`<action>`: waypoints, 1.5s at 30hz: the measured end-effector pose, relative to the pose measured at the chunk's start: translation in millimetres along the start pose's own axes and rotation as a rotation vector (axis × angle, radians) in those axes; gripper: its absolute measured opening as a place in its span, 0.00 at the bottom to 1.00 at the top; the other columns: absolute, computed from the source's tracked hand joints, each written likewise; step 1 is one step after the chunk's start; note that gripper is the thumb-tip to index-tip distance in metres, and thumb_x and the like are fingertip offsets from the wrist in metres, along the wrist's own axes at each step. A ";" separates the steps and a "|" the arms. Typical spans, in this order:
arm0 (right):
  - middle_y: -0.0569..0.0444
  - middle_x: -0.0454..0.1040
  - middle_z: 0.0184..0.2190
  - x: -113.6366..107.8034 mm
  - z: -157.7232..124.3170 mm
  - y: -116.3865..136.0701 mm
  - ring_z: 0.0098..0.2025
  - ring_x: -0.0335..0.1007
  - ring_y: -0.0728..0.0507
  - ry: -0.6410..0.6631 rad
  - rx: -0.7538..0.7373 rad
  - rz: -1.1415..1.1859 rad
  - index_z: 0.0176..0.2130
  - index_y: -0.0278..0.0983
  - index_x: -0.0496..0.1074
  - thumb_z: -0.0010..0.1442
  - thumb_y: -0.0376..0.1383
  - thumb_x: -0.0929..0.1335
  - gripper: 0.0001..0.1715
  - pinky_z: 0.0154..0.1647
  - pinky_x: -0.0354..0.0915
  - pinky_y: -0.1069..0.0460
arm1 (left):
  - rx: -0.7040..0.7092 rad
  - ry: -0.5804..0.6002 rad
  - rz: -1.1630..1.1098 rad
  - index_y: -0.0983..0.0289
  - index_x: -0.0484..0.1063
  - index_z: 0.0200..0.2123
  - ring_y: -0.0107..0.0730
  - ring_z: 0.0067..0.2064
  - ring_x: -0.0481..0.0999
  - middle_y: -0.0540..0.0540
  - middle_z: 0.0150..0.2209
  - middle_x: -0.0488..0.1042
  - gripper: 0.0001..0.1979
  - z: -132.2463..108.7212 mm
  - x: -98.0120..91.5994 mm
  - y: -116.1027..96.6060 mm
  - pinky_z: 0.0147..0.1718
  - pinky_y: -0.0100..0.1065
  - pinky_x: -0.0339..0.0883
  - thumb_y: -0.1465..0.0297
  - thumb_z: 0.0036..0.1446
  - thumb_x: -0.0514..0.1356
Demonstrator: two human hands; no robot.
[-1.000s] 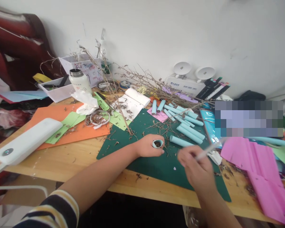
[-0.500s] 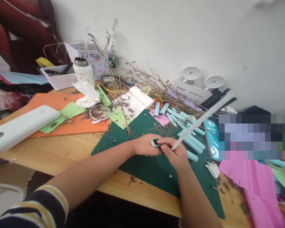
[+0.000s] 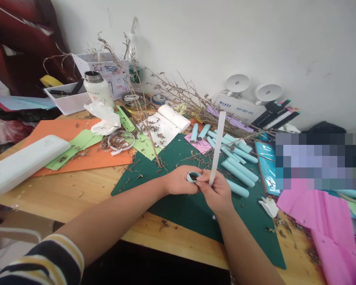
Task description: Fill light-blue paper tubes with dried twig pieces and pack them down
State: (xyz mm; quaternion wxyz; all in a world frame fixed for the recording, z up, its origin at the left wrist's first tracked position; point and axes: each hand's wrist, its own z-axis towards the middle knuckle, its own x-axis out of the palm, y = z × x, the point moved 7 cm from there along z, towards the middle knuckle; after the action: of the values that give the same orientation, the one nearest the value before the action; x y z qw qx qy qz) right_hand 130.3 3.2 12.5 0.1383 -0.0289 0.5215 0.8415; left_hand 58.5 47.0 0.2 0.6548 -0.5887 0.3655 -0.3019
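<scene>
My left hand is wrapped round a light blue paper tube, whose open upper end shows above the curled fingers. The tube's lower part is hidden in the fist. My right hand pinches at the tube's rim with thumb and finger. A long translucent white stick stands up from the same hand, held between its fingers and nearly upright. Both hands are over the green cutting mat. Behind the right hand, several rolled blue paper tubes lie on the mat.
Dry twigs spread along the back, near a white router box. To the left are an open white bottle, orange paper and a long white device. Pink paper lies at the right, near crumpled tissue.
The white stick has swung from leaning far right to nearly upright as my right hand turned and shifted slightly left. My left hand keeps its hold on the tube. The view has shifted slightly.
</scene>
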 end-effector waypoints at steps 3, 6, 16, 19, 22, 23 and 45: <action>0.61 0.64 0.20 -0.1 4.3 0.4 0.22 0.62 0.52 -0.038 0.057 0.268 0.27 0.41 0.67 0.49 0.37 0.67 0.02 0.24 0.60 0.54 | 0.062 -0.004 -0.022 0.67 0.57 0.17 0.19 0.21 0.56 0.45 0.17 0.57 0.05 -1.1 0.4 -3.0 0.19 0.24 0.52 0.77 0.35 0.54; 0.65 0.49 0.12 0.4 11.7 5.8 0.13 0.45 0.54 -0.066 0.122 0.554 0.34 0.44 0.66 0.54 0.47 0.60 0.13 0.17 0.50 0.56 | 0.123 0.024 -0.038 0.67 0.57 0.16 0.20 0.22 0.57 0.46 0.18 0.59 0.06 -2.3 2.3 -6.9 0.21 0.25 0.54 0.77 0.36 0.55; 0.61 0.55 0.21 -25.2 19.0 18.5 0.24 0.56 0.51 -0.280 0.105 0.595 0.31 0.49 0.66 0.50 0.42 0.65 0.03 0.29 0.60 0.51 | 0.139 0.041 0.090 0.66 0.57 0.16 0.19 0.21 0.55 0.45 0.16 0.58 0.14 -2.7 5.3 -6.8 0.20 0.25 0.52 0.65 0.39 0.59; 0.61 0.59 0.27 -37.4 17.0 26.0 0.29 0.60 0.52 -0.350 0.078 0.642 0.29 0.47 0.68 0.45 0.40 0.69 0.07 0.33 0.64 0.51 | 0.128 0.008 0.129 0.66 0.56 0.15 0.19 0.20 0.55 0.45 0.16 0.56 0.14 -2.1 5.4 -7.4 0.19 0.24 0.51 0.66 0.40 0.59; 0.62 0.61 0.27 -39.6 14.9 31.6 0.27 0.61 0.54 -0.379 0.082 0.675 0.30 0.49 0.68 0.44 0.39 0.70 0.09 0.31 0.67 0.53 | 0.098 -0.041 0.149 0.65 0.55 0.15 0.19 0.20 0.55 0.44 0.15 0.55 0.12 -1.9 5.5 -8.6 0.19 0.24 0.51 0.69 0.40 0.57; 0.63 0.62 0.26 -37.8 14.7 32.2 0.27 0.62 0.54 -0.372 0.087 0.674 0.31 0.50 0.68 0.45 0.38 0.70 0.10 0.30 0.67 0.53 | 0.090 -0.056 0.154 0.65 0.55 0.15 0.19 0.20 0.55 0.44 0.15 0.56 0.11 -1.8 5.7 -9.0 0.19 0.24 0.51 0.70 0.40 0.57; 0.58 0.73 0.28 -1.2 17.4 51.6 0.32 0.71 0.46 -0.086 -0.252 0.206 0.41 0.41 0.67 0.54 0.29 0.62 0.14 0.41 0.65 0.43 | 0.098 -0.072 0.194 0.66 0.60 0.20 0.21 0.23 0.61 0.46 0.19 0.60 0.03 -0.5 7.1 -3.6 0.22 0.24 0.56 0.74 0.40 0.54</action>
State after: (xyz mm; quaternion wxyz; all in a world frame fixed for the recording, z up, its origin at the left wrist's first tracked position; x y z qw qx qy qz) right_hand 119.5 -3.1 65.6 0.0685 0.0436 0.4057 0.9104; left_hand 62.1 40.5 2.9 0.7217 -0.5283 0.3814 -0.2334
